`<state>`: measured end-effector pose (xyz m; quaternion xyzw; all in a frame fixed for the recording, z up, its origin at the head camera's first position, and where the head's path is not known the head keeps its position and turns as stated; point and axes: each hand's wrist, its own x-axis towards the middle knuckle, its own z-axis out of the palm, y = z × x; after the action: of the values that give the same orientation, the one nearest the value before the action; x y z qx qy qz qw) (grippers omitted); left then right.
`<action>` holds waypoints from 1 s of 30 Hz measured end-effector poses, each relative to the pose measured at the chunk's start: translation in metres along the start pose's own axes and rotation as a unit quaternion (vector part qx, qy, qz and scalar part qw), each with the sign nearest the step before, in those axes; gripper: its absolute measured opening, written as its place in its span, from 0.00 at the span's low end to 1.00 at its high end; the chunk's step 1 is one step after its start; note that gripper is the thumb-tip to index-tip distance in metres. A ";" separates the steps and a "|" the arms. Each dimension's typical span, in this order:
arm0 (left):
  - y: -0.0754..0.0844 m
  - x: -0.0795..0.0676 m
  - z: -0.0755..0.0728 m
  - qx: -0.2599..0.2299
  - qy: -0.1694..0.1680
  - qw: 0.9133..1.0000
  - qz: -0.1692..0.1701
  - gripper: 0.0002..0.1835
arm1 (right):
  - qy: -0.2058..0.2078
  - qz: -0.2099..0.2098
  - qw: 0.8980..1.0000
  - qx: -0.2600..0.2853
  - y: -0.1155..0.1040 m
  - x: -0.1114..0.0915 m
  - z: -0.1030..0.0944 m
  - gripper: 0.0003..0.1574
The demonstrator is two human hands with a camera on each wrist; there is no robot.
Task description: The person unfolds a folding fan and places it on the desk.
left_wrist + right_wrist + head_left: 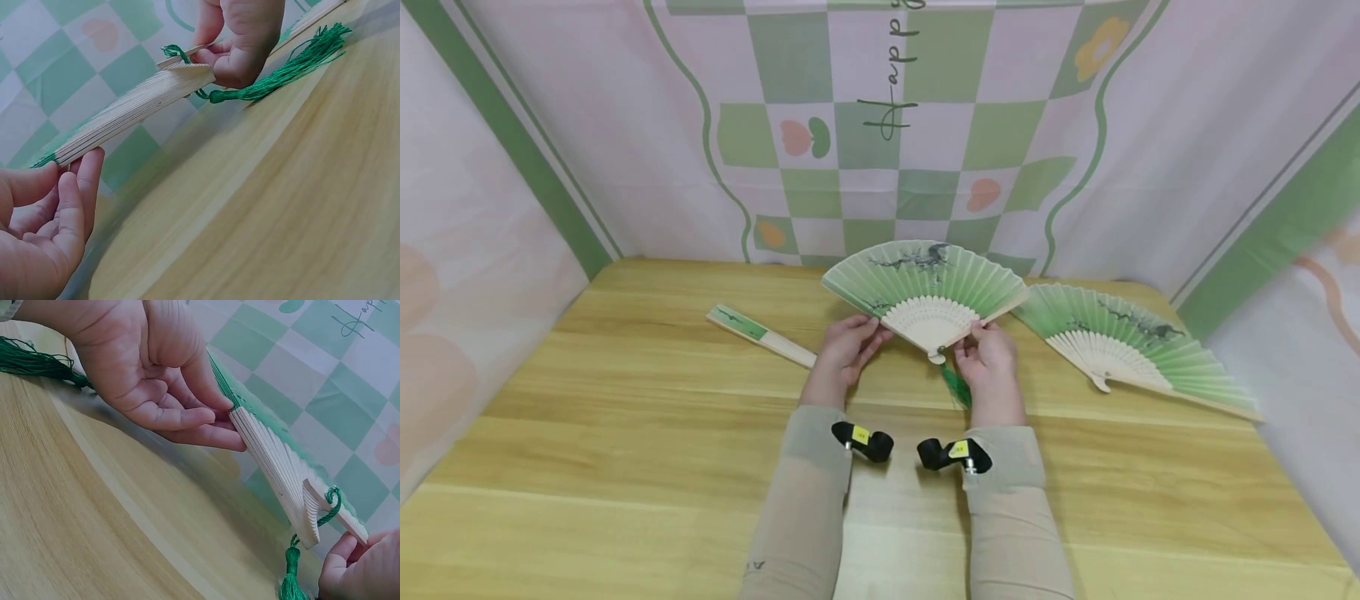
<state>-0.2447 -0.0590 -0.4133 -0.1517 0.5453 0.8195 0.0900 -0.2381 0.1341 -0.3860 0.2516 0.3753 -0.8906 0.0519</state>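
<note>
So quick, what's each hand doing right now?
Left hand: holding the middle fan, left side.
Right hand: holding that same fan, right side.

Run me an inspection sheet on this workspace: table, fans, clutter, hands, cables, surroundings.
Surface: wood-grain table, bare toward the front left.
Job's things: spread green fan, held up off the table, with a green tassel at its pivot.
Clutter: only two other fans; a second spread fan lies to the right, a folded fan to the left, partly hidden.
Hands: left hand and right hand each pinch one side of the held fan.
Cables: nothing seen.
Surroundings: printed cloth behind and at both sides.
</note>
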 end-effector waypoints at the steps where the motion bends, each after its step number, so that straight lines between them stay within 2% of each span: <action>1: 0.000 0.000 0.000 -0.002 0.000 1.000 0.000 0.15 | 0.001 0.000 1.000 0.004 0.000 0.000 0.000 0.31; 7: 0.000 0.000 -0.001 -0.005 -0.002 1.000 0.002 0.15 | 0.015 -0.006 1.000 0.019 0.001 -0.001 0.002 0.30; 13: 0.000 0.001 -0.002 -0.008 -0.004 1.000 -0.002 0.15 | 0.042 -0.031 0.998 0.034 0.005 -0.001 0.005 0.29; 23: 0.000 0.000 -0.002 -0.013 -0.012 1.000 -0.003 0.16 | 0.083 -0.046 0.991 0.091 0.006 -0.001 0.009 0.28; 30: -0.002 0.001 -0.003 -0.025 -0.024 0.999 0.005 0.16 | 0.117 -0.057 0.985 0.110 0.005 0.001 0.009 0.22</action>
<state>-0.2445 -0.0608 -0.4158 -0.1315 0.5229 0.8367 0.0956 -0.2419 0.1246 -0.3841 0.3364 0.2920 -0.8925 -0.0710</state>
